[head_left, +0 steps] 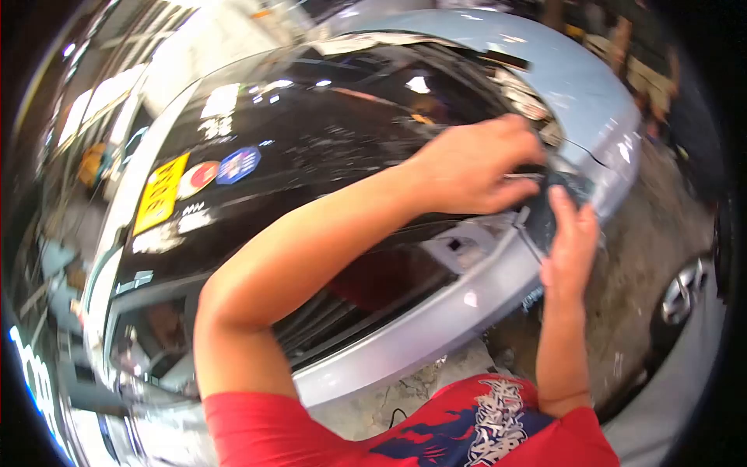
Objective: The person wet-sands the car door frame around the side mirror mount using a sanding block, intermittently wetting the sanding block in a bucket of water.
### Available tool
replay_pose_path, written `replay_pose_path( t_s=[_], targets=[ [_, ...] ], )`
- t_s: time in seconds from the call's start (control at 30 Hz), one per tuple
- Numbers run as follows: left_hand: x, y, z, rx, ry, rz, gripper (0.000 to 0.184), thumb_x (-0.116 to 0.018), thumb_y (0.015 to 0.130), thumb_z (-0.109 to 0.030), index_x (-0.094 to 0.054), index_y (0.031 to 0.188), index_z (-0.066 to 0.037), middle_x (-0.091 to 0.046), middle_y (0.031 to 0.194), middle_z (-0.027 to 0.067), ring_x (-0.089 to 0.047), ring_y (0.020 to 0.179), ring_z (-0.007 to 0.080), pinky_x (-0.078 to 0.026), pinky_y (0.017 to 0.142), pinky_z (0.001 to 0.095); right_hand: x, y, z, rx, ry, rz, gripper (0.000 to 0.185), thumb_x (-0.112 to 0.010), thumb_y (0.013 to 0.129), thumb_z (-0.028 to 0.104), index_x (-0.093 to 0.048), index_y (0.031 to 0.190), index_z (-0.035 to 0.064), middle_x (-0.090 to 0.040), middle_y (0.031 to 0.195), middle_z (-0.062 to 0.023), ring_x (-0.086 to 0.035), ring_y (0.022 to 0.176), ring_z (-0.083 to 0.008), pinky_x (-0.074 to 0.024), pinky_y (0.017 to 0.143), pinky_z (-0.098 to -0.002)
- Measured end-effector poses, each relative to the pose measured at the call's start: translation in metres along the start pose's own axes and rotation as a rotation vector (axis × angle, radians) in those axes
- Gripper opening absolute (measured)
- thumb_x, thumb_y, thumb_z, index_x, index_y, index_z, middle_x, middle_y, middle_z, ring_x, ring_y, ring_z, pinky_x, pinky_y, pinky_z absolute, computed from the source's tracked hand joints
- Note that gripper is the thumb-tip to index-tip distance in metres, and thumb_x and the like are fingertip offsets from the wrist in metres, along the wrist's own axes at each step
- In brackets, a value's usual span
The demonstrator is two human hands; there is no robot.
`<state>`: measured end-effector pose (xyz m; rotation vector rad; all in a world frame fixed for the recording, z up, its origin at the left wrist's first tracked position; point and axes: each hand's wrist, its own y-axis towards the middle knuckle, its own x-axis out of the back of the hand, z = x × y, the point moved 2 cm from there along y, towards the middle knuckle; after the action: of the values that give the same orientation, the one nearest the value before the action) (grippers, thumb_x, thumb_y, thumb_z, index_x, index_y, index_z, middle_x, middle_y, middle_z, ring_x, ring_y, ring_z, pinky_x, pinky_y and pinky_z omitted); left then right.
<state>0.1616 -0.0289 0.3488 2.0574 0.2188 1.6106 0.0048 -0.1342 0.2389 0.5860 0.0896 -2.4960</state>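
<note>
My left hand (486,165) reaches across the car's dark windshield (358,132), fingers and thumb curled at the upper end of a dark piece (538,222). Facing it, my right hand (572,241) holds the outer side of the same piece, palm turned inward. The dark piece sits by the front corner of the windshield, beside the silver-blue body. Its exact shape is partly hidden by my fingers and blurred.
Yellow, round and blue stickers (238,165) are on the glass. The car's pale blue hood (498,39) curves away at the top. Another vehicle with a round emblem (685,291) stands at the right, across wet concrete floor (638,257).
</note>
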Motion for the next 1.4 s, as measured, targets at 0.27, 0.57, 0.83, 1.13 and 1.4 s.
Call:
replay_pose_path(
  t_s=[0.27,0.57,0.83,1.13,1.4],
  targets=[
    [-0.015,-0.002,0.018,-0.239,0.183,-0.124,0.047,-0.084,0.079,-0.039,-0.068,0.115,-0.013,-0.066,0.114,0.0089,-0.066,0.105,0.0327,-0.057,0.089,0.0442,-0.002,0.04,-0.003,0.181,0.1,0.09,0.045,-0.063,0.101,0.008,-0.054,0.141,-0.0088,-0.058,0.141,-0.0165,-0.055,0.129,-0.0222,-0.0411,0.112,-0.0351],
    [-0.047,0.023,0.062,0.021,0.192,-0.001,0.044,-0.068,0.094,-0.051,-0.074,0.12,-0.017,-0.075,0.116,0.0125,-0.071,0.11,0.0347,-0.057,0.095,0.0484,0.014,0.055,0.005,0.449,-0.174,0.278,0.04,-0.058,0.106,0.009,-0.056,0.14,-0.0122,-0.043,0.164,-0.0148,-0.05,0.142,-0.0289,-0.0419,0.116,-0.0407],
    [-0.039,0.013,0.059,0.282,-0.034,0.017,0.047,-0.073,0.09,-0.052,-0.073,0.112,-0.011,-0.075,0.108,0.0139,-0.071,0.104,0.0367,-0.057,0.088,0.048,0.006,0.059,-0.006,0.411,-0.214,0.261,0.049,-0.066,0.104,0.013,-0.052,0.145,-0.0086,-0.06,0.134,-0.0134,-0.06,0.122,-0.0214,-0.0473,0.103,-0.0344],
    [-0.012,0.003,0.037,0.333,-0.405,0.02,0.046,-0.076,0.09,-0.046,-0.066,0.097,-0.002,-0.066,0.082,0.0153,-0.064,0.079,0.0297,-0.051,0.072,0.043,-0.023,0.026,0.001,0.14,0.062,0.353,0.041,-0.07,0.099,0.002,-0.055,0.137,-0.0029,-0.064,0.133,-0.012,-0.061,0.123,-0.0185,-0.0466,0.108,-0.0341],
    [0.011,0.005,0.018,0.596,-0.551,0.204,0.027,-0.067,0.103,-0.026,-0.061,0.094,-0.001,-0.06,0.079,0.0003,-0.057,0.074,0.0092,-0.052,0.072,0.0302,-0.031,0.013,0.018,0.102,0.079,0.321,0.041,-0.068,0.097,-0.003,-0.056,0.137,-0.0044,-0.068,0.126,-0.0114,-0.066,0.115,-0.0174,-0.0516,0.105,-0.0324]
  ],
)
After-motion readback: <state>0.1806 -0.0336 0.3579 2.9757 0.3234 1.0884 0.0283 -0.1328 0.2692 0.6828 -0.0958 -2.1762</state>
